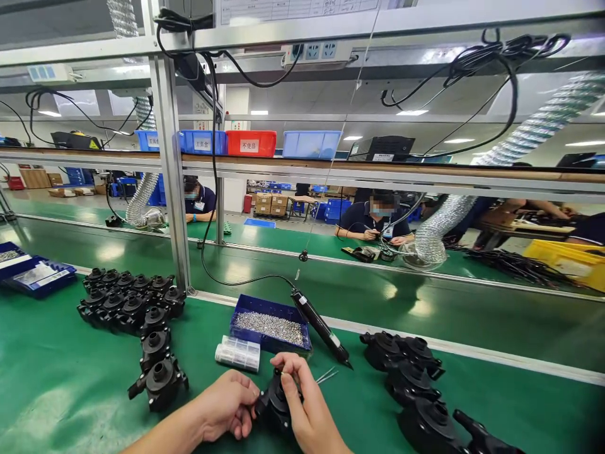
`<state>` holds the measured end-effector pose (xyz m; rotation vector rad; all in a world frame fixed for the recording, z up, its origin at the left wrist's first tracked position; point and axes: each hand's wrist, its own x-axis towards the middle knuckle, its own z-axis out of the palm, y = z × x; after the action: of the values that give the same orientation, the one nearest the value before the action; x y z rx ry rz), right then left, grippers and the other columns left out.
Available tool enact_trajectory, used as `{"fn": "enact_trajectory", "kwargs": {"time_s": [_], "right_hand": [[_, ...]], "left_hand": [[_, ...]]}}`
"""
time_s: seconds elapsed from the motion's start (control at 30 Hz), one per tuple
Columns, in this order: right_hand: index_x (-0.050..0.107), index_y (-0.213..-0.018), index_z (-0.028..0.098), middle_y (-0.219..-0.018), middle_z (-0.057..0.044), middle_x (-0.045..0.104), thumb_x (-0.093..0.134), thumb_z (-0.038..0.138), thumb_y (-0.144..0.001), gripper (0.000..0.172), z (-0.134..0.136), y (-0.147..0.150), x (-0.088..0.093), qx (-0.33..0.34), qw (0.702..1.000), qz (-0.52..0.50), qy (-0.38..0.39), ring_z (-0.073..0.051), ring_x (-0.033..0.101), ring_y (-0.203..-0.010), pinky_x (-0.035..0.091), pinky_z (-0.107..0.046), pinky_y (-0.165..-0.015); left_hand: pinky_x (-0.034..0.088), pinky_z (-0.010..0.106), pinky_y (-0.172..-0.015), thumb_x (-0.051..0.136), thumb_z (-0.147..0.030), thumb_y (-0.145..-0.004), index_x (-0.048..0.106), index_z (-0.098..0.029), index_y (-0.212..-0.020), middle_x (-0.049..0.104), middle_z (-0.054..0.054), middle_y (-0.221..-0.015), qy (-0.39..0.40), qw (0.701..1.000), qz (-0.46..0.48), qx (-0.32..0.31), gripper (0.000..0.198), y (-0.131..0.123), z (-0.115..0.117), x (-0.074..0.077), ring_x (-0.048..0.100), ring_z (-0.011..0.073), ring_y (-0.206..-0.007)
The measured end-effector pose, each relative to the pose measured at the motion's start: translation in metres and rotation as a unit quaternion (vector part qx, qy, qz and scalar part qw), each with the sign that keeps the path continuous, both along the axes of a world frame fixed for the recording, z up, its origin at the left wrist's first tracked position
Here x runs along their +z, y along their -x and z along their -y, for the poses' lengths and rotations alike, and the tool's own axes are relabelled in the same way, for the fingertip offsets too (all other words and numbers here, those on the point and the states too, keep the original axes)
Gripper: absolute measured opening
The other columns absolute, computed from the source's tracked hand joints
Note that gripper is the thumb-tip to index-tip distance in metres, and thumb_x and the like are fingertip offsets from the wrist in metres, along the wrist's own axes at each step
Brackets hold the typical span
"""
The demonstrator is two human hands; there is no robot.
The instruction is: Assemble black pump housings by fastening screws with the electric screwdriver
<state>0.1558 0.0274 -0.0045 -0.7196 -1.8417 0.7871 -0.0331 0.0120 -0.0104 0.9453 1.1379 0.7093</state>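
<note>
Low in the middle of the head view, a black plastic pump housing (275, 403) sits between my two hands, partly covered by the fingers. My left hand (225, 407) is closed at its left side, thumb and curled fingers on its edge. Thumb and forefinger of my right hand (307, 403) are pinched together at the top of the housing; whatever small thing they hold is hidden. Just beyond lie a blue bin of small metal screws (271, 326), a clear plastic case (237, 353) and thin metal rods (327, 375). A black electric screwdriver (321, 325) leans on the bin's right end.
Similar black housings stand in rows at the left (132, 306) and in a group at the right (411, 381). Blue trays (38, 274) lie far left. An aluminium post (172, 176) rises behind the left rows. Across the green belt (255, 268), co-workers sit at work.
</note>
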Motion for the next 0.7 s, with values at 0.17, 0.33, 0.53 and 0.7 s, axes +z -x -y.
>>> {"fn": "enact_trajectory", "kwargs": {"time_s": [0.17, 0.33, 0.53, 0.7], "right_hand": [[0.052, -0.101, 0.025, -0.11, -0.007, 0.066, 0.037, 0.04, -0.109, 0.023, 0.001, 0.003, -0.002, -0.015, 1.0, -0.005, 0.023, -0.02, 0.065, -0.1, 0.053, -0.03, -0.087], [0.059, -0.109, 0.024, -0.099, -0.007, 0.068, 0.04, 0.042, -0.109, 0.026, 0.012, 0.01, -0.002, -0.066, 0.997, -0.03, 0.023, -0.02, 0.066, -0.086, 0.055, -0.03, -0.076], [0.057, -0.107, 0.024, -0.096, -0.006, 0.069, 0.035, 0.041, -0.11, 0.028, 0.014, 0.013, -0.006, -0.08, 0.997, -0.009, 0.006, -0.02, 0.067, -0.086, 0.054, -0.03, -0.076], [0.055, -0.108, 0.024, -0.098, -0.007, 0.068, 0.034, 0.036, -0.11, 0.025, 0.014, 0.01, -0.006, -0.079, 0.997, 0.004, -0.01, -0.019, 0.068, -0.09, 0.055, -0.029, -0.08]], "left_hand": [[0.037, 0.016, -0.029, 0.073, -0.041, -0.055, 0.06, -0.015, -0.059, 0.061, 0.002, -0.058, -0.001, 1.0, 0.013, 0.017, 0.03, 0.009, 0.007, 0.011, 0.052, 0.0076, -0.035], [0.04, 0.014, -0.03, 0.08, -0.042, -0.054, 0.062, -0.013, -0.06, 0.067, 0.006, -0.065, 0.019, 0.999, 0.031, 0.02, 0.034, 0.009, 0.011, 0.013, 0.056, 0.0077, -0.038], [0.044, 0.015, -0.031, 0.087, -0.037, -0.049, 0.065, -0.013, -0.065, 0.065, 0.004, -0.068, 0.085, 0.994, 0.063, 0.025, 0.036, 0.009, 0.009, 0.007, 0.056, 0.0075, -0.042], [0.043, 0.014, -0.035, 0.093, -0.042, -0.051, 0.064, -0.014, -0.067, 0.064, 0.003, -0.067, 0.076, 0.994, 0.065, 0.04, 0.043, 0.008, 0.012, 0.008, 0.056, 0.0071, -0.044]]}}
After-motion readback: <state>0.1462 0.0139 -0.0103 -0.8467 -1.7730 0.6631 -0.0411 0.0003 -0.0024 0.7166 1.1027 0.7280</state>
